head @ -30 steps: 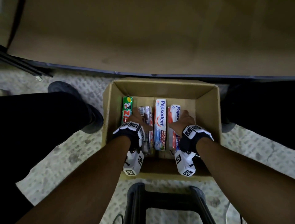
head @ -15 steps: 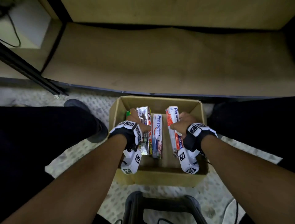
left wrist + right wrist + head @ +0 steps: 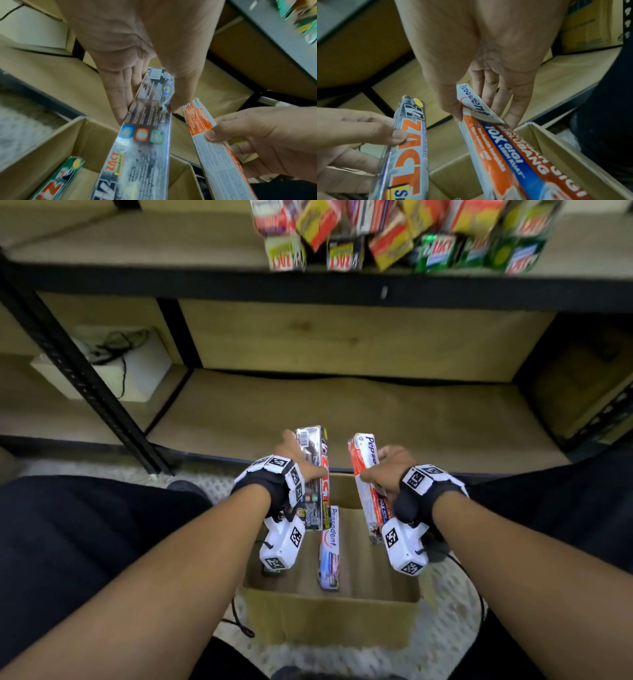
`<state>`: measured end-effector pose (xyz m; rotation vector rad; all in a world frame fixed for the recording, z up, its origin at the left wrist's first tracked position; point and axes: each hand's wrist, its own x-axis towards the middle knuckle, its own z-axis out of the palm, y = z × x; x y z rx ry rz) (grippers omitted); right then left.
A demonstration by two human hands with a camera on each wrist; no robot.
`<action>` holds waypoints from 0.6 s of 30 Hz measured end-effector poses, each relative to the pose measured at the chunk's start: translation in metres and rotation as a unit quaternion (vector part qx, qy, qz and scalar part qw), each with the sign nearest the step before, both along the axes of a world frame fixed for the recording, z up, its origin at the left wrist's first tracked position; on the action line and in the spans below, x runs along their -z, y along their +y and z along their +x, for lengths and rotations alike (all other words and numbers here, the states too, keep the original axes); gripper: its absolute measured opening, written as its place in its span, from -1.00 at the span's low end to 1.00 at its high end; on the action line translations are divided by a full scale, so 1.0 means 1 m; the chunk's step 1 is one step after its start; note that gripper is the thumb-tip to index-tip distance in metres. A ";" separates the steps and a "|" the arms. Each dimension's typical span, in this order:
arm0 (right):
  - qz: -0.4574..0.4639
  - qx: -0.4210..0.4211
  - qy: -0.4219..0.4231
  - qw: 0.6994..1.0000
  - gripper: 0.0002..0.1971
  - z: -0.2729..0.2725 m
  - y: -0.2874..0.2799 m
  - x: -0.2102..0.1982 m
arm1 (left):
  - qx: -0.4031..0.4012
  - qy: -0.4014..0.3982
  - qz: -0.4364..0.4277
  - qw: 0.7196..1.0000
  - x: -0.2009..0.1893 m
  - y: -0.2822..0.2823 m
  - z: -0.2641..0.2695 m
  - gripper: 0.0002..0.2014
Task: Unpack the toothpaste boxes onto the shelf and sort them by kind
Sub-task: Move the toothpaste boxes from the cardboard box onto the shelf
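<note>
My left hand grips a silver Zact toothpaste box, lifted above the cardboard carton. In the left wrist view the fingers and thumb clamp the silver box from both sides. My right hand holds a red and white Pepsodent box, also raised over the carton; the right wrist view shows it pinched between thumb and fingers. A blue and white Pepsodent box still lies in the carton. A green Zact box lies at the carton's left side.
Several toothpaste boxes stand jumbled on the upper shelf. The lower shelf board lies bare behind the carton. A black upright post stands at left, with a white box and cable beyond it. Dark trouser legs flank the carton.
Both hands have lifted their boxes up out of the carton and forward toward the shelf. The head view has tilted up, bringing the upper shelf into sight.
</note>
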<state>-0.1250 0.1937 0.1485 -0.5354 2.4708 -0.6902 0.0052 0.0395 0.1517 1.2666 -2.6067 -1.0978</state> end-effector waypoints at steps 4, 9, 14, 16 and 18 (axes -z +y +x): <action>-0.016 -0.015 0.032 0.999 -0.67 0.003 0.008 -0.046 | 0.007 0.039 -0.028 0.999 -0.044 0.007 0.004 -0.23; -0.033 -0.023 0.087 0.995 -0.61 0.012 0.021 -0.109 | 0.027 0.086 -0.053 0.995 -0.106 0.017 0.013 -0.19; -0.083 -0.015 0.113 0.990 -0.39 0.018 0.032 -0.170 | 0.040 0.124 -0.085 0.988 -0.168 0.025 0.024 -0.19; -0.094 -0.021 0.138 0.986 -0.43 0.018 0.035 -0.197 | 0.042 0.128 -0.105 0.985 -0.193 0.027 0.026 -0.18; -0.097 -0.030 0.166 0.981 -0.52 0.018 0.039 -0.226 | 0.042 0.135 -0.116 0.983 -0.216 0.029 0.026 -0.15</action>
